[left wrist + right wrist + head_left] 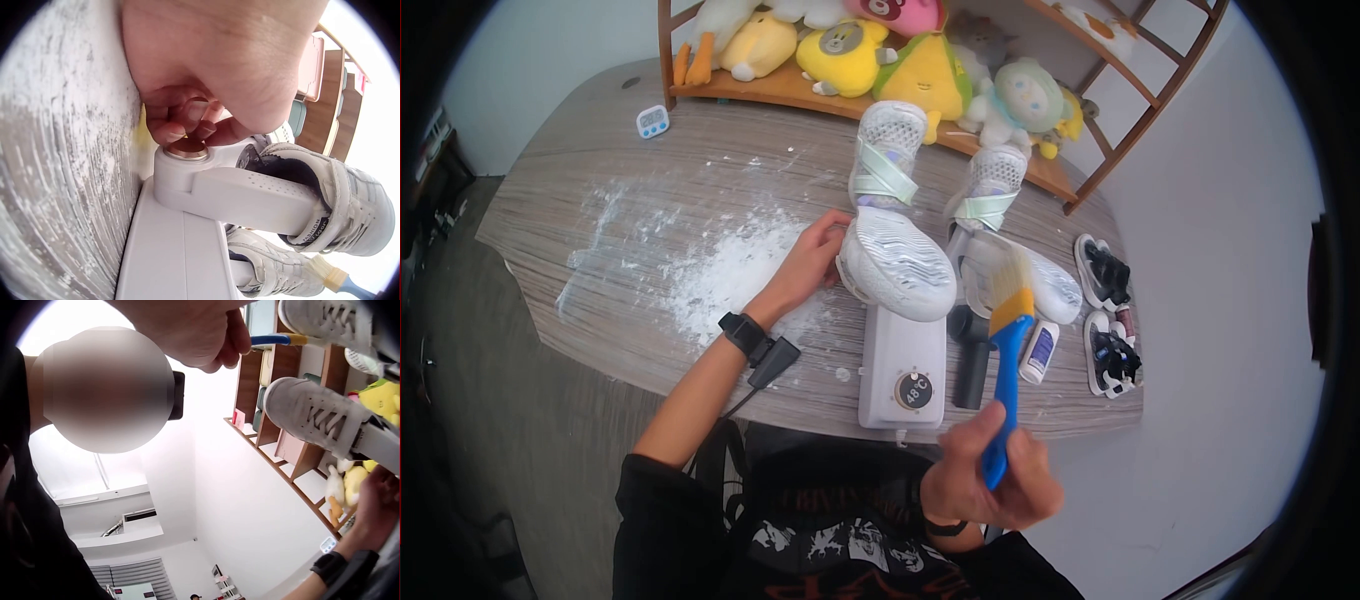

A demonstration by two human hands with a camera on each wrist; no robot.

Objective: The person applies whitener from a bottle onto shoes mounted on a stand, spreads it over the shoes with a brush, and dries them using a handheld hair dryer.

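In the head view my right hand grips the blue handle of a paintbrush, its pale bristles pointing up and away. The bristles overlap the far-right sneaker in this view. A white shoe dryer reading 48°C carries white sneakers on its arms. One sneaker shows its ridged sole. My left hand is beside that sneaker. The left wrist view shows its curled fingertips at a copper-coloured cap on the dryer's hinge. Two strapped sneakers hang there, with the brush bristles by the lower one.
White powder is spread over the wooden table left of the dryer. Two mesh shoes with mint straps stand behind. To the right are a dark cylinder, a white bottle and small black-and-white shoes. A shelf holds plush toys.
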